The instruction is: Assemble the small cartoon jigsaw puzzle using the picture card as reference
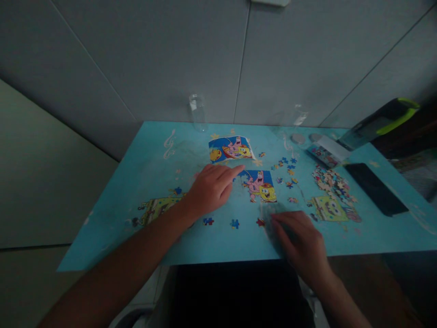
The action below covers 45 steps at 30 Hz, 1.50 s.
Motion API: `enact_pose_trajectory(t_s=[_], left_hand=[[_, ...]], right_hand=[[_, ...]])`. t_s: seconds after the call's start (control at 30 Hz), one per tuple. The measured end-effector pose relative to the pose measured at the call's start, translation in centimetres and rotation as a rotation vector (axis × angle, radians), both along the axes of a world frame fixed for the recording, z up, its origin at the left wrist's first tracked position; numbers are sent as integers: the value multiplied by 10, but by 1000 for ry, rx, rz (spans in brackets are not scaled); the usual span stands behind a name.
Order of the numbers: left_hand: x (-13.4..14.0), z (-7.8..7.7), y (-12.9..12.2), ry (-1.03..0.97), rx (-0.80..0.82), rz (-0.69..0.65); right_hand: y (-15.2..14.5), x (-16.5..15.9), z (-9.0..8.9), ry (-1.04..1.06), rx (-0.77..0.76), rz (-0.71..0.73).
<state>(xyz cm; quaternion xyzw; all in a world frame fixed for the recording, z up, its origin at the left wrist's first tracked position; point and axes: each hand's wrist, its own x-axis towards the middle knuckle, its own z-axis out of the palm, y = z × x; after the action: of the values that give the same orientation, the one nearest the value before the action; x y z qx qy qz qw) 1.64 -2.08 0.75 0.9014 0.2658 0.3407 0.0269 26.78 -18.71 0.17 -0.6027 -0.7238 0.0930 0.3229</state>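
Observation:
A partly joined jigsaw puzzle (262, 184) with a pink starfish and a yellow sponge figure lies mid-table. My left hand (213, 187) reaches over its left side, index finger stretched out at the upper left edge, the other fingers loosely bent. Close to a red puzzle piece (260, 222) below the puzzle is my right hand (300, 239), its thumb apart from the bent fingers and nothing visible between them. A blue piece (235, 223) and a red-and-blue piece (208, 221) lie farther left. Behind the puzzle sits a curled reference picture (230, 149).
Loose pieces (290, 172) are scattered right of the puzzle, with a bigger pile (332, 182) beyond. A black phone (375, 187), a small box (327, 152), a dark bottle (378, 123) and two round lids stand or lie at right. A clear jar (198, 112) stands by the wall.

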Motion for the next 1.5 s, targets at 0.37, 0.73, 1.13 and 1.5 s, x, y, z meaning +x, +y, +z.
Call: enact_pose_trajectory(t_s=[0.37, 0.73, 1.13, 1.5], left_hand=[[0, -1, -1, 76, 12, -21], [3, 0, -4, 182, 21, -156], [15, -5, -18, 352, -24, -302], [17, -9, -18, 340, -90, -309]], right_hand=[[26, -61, 9, -80, -179, 206], [53, -4, 6, -77, -27, 22], [63, 5, -10, -83, -55, 56], [61, 6, -9, -102, -48, 57]])
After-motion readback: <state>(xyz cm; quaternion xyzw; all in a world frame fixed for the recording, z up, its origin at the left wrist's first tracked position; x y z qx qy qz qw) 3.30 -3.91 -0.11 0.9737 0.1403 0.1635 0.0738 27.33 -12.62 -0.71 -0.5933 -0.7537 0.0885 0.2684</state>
